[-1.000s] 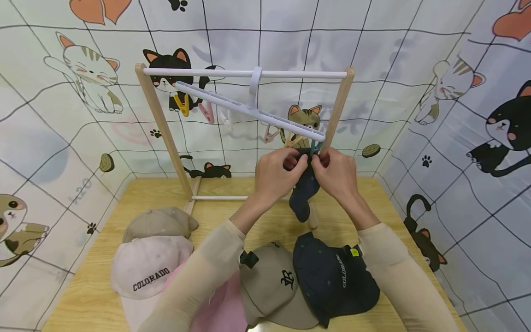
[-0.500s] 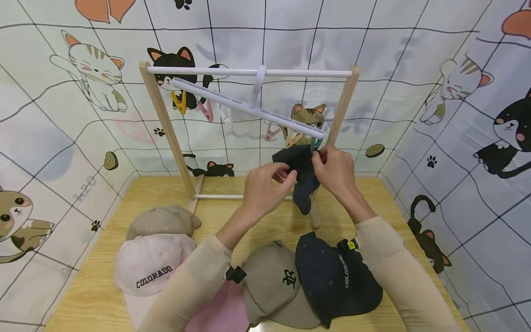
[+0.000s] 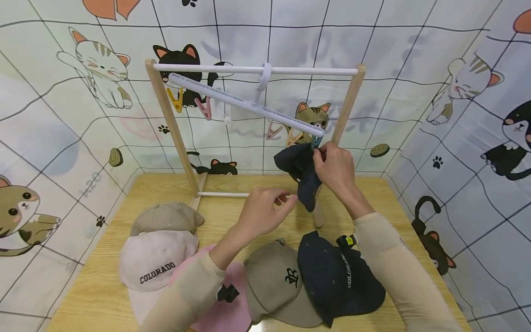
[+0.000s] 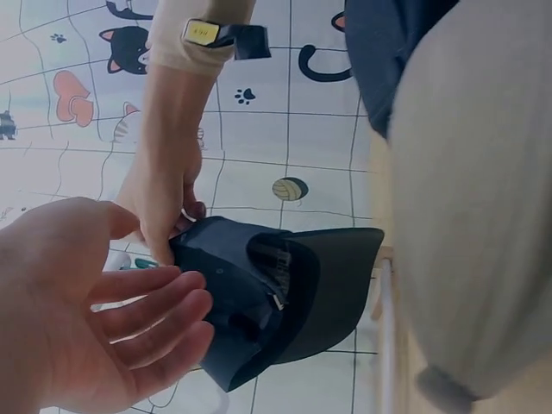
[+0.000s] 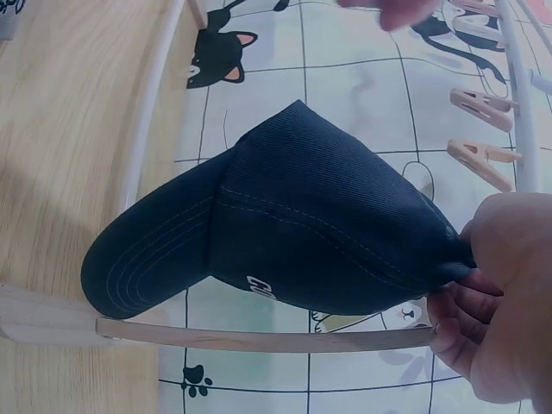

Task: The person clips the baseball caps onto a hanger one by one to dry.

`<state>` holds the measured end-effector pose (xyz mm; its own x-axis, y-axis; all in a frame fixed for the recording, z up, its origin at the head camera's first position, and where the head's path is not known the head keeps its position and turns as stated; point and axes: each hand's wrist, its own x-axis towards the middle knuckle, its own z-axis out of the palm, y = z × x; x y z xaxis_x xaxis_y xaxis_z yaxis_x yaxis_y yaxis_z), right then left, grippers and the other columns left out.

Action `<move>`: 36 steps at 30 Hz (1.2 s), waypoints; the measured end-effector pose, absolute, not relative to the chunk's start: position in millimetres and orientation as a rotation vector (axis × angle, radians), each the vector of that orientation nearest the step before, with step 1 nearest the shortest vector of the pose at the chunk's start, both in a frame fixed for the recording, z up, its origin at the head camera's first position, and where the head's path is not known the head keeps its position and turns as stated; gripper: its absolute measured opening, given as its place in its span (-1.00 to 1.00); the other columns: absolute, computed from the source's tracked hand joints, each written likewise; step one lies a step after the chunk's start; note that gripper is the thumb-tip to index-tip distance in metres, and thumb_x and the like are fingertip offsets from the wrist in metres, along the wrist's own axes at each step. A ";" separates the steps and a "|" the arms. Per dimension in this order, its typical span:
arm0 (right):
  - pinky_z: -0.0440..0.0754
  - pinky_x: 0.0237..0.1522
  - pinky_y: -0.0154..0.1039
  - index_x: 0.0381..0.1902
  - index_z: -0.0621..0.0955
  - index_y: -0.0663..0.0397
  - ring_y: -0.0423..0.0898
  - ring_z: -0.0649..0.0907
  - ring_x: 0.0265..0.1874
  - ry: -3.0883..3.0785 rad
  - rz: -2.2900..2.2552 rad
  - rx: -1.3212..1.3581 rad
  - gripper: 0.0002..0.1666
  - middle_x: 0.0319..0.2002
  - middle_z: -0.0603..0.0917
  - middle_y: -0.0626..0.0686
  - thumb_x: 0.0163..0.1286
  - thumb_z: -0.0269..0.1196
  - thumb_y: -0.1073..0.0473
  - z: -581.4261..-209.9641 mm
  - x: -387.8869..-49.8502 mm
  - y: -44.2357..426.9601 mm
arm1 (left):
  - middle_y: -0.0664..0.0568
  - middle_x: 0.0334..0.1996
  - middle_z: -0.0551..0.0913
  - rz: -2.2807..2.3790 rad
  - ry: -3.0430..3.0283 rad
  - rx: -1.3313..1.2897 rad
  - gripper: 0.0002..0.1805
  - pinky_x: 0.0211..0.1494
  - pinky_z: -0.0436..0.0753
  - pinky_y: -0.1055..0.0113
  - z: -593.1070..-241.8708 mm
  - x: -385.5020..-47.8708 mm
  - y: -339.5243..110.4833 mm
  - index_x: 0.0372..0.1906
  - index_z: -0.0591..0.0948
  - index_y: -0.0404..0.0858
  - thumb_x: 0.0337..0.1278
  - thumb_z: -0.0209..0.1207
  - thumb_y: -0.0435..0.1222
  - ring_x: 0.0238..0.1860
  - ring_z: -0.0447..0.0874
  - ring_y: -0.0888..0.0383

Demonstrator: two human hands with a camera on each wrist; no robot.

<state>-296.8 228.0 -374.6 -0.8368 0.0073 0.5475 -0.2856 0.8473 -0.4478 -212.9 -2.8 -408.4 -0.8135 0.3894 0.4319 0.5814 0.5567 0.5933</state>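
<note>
A navy baseball cap (image 3: 294,159) hangs below the low right end of a white hanger (image 3: 249,106), crown up and brim down. My right hand (image 3: 337,170) pinches the top of its crown, right beside a teal clip (image 3: 316,140). Whether the clip bites the fabric is hidden by the fingers. In the right wrist view the cap (image 5: 319,224) shows its side, with part of white lettering. My left hand (image 3: 265,210) is left of the cap and apart from it. Its fingers (image 4: 151,319) are relaxed and hold nothing in the left wrist view.
The hanger hooks over the white bar of a wooden rack (image 3: 166,115). Along it hang yellow (image 3: 176,100), pink (image 3: 203,109), white and peach clips. Beige, pale pink (image 3: 155,258), bright pink, khaki (image 3: 274,286) and navy caps (image 3: 332,276) lie on the wooden table (image 3: 91,286).
My left hand has let go of the hanging cap and moved down and to the left. The right hand stays at the crown beside the teal clip.
</note>
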 end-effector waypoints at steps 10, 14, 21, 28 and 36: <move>0.71 -0.35 0.17 -0.07 0.75 0.39 0.30 0.78 -0.44 -2.474 0.683 0.221 -0.64 -0.29 0.86 0.36 0.70 0.29 0.12 -378.6 -300.1 225.2 | -0.02 -0.14 0.95 -0.992 -2.729 -0.899 -0.69 -0.07 0.83 0.19 -427.3 -198.9 -3.6 0.06 0.89 -0.21 0.61 0.25 -0.13 -0.15 0.91 0.07; 0.72 -0.33 0.18 -0.05 0.75 0.40 0.31 0.78 -0.42 -2.482 0.679 0.215 -0.63 -0.27 0.86 0.37 0.70 0.30 0.10 -380.1 -300.3 225.5 | -0.03 -0.13 0.94 -0.957 -2.803 -0.921 -0.68 -0.05 0.84 0.17 -433.7 -197.4 -3.2 0.06 0.89 -0.21 0.62 0.26 -0.11 -0.12 0.93 0.06; 0.72 -0.30 0.20 -0.06 0.75 0.39 0.32 0.77 -0.41 -2.489 0.681 0.220 -0.59 -0.26 0.85 0.37 0.69 0.32 0.05 -381.9 -298.5 225.9 | -0.04 -0.07 0.94 -0.924 -2.895 -0.953 -0.68 0.04 0.83 0.13 -444.1 -196.9 -1.9 0.08 0.89 -0.21 0.60 0.27 -0.10 -0.05 0.92 0.01; 0.70 -0.30 0.18 -0.03 0.75 0.34 0.30 0.75 -0.40 -2.521 0.702 0.195 -0.52 -0.29 0.83 0.32 0.68 0.32 -0.07 -380.5 -295.3 227.3 | -0.04 0.06 0.93 -0.929 -2.980 -0.987 -0.60 0.15 0.82 0.08 -452.0 -197.7 1.4 0.19 0.86 -0.21 0.59 0.26 -0.05 0.08 0.91 -0.02; 0.67 -0.26 0.16 -0.06 0.73 0.29 0.26 0.72 -0.38 -2.582 0.726 0.181 -0.42 -0.33 0.78 0.26 0.69 0.23 -0.20 -383.6 -288.9 231.4 | -0.06 0.15 0.91 -0.879 -3.100 -1.023 -0.52 0.25 0.82 0.03 -459.3 -194.7 6.5 0.27 0.83 -0.22 0.62 0.28 0.04 0.18 0.89 -0.02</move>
<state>-288.9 231.4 -383.6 -0.8905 -0.0049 0.4549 -0.2411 0.8530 -0.4628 -194.7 6.5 -459.3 -0.7911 0.6085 -0.0624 0.4853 0.6864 0.5417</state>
